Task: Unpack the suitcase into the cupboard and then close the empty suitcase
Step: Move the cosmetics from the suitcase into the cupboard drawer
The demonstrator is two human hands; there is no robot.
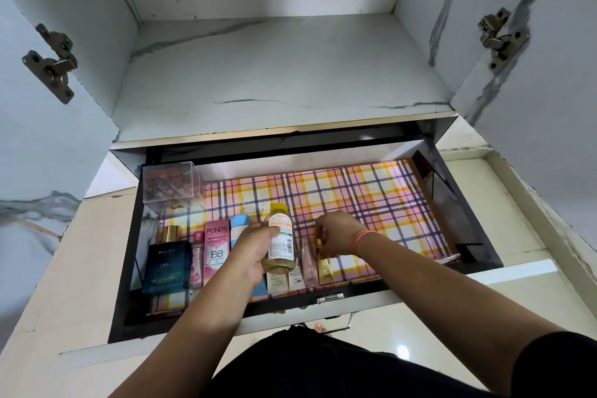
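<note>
Suitcase: not in view from where I stand, so how full it is cannot be told. Work is at the cupboard (274, 74).

Nearest: the pulled-out drawer (129, 236), black walls, metal handle (329, 297) on its near front.

Over the drawer's near middle, the left hand (250, 247) grips a yellow-capped bottle (280, 242), fingers and thumb wrapped round its labelled waist. It is held above the row and tilted, cap pointing far.
- Handling, my guess: clear plastic with pale liquid inside, light, stiff, smooth enough to slip. The waist is the right hold; set it down base first.

Just right of it, the right hand (339, 231) has its fingers curled and pinching the top of a gold tube (324, 265), which stands beside a small pink bottle (309, 263). The tube looks top-heavy and likely to topple.

Row along the near left: blue cologne box (168, 268), rose bottle (197, 258), BB cream carton (215, 252), pale blue tube (239, 229).

Farther in: checked liner (371, 203), bare on the right half. In the far left corner, a clear box (171, 184) of small reddish items.

Farthest: the marbled shelf above, both doors swung open, left hinge (51, 61) and right hinge (497, 39) showing.
</note>
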